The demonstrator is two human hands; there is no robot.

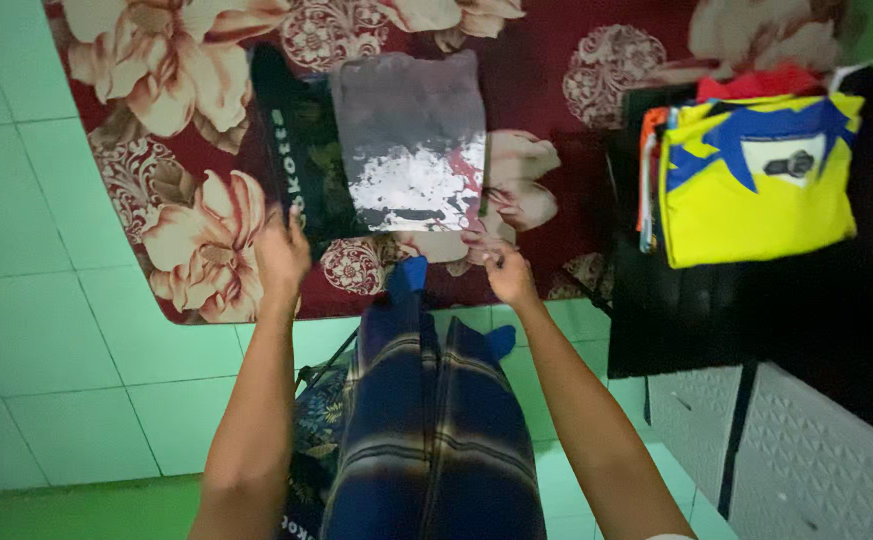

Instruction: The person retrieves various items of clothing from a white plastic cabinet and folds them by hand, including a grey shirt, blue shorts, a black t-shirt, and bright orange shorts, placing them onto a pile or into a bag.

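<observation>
Reaching forward over a dark red floral rug (186, 240), the left hand (281, 255) rests at the near left corner of a dark green-and-black garment (296, 150) spread flat there, its fingers pressed down on the cloth edge; whether that grip pinches the fabric or only lies on it cannot be told. The right hand (501, 265) sits at the near right corner of a folded grey shirt (411, 140) with a white, worn-looking print, which lies on top of the dark garment, near the middle of the rug. The right fingers curl toward the shirt's lower edge, but blur hides whether the grip is closed on it. Below the hands, the person's legs in a blue plaid sarong (431, 430) stretch toward the rug, blue socks (411, 272) at its edge. The rug lies on a pale green tiled floor (46, 330). To the right, well apart from the hands, a stack of folded clothes (756, 180) sits on a black surface (696, 320), its top piece yellow with blue patches, with red and orange cloth showing behind and beside it.
</observation>
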